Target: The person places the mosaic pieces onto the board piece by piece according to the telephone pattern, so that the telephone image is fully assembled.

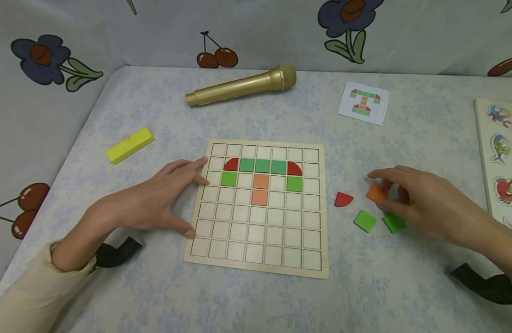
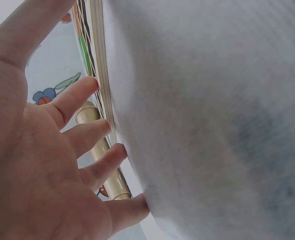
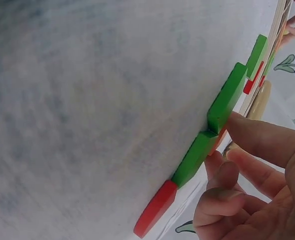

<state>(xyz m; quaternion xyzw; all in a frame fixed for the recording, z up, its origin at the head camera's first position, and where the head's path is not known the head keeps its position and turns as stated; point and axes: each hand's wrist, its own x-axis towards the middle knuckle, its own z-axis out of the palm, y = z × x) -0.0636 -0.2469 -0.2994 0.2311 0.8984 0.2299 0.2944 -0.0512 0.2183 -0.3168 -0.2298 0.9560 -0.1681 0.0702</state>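
In the head view, a wooden grid board (image 1: 289, 236) lies mid-table, with red, green and orange tiles set in its upper cells. My left hand (image 1: 156, 199) touches the board's left edge, fingers and thumb spread. To the right of the board, my right hand (image 1: 426, 199) pinches an orange square tile (image 1: 375, 193) between thumb and fingers. Close by lie a red quarter-round tile (image 1: 343, 199), a green square tile (image 1: 365, 221) and another green tile (image 1: 393, 223) under the right hand. The right wrist view shows the orange tile (image 3: 217, 142) mostly hidden behind green tiles (image 3: 227, 97).
A gold microphone (image 1: 239, 87) lies behind the board. At the back right is a pattern card (image 1: 363, 102) with a tile figure. A yellow block (image 1: 130, 145) sits at the left, and a board with sea-animal pictures (image 1: 495, 157) stands at the right edge.
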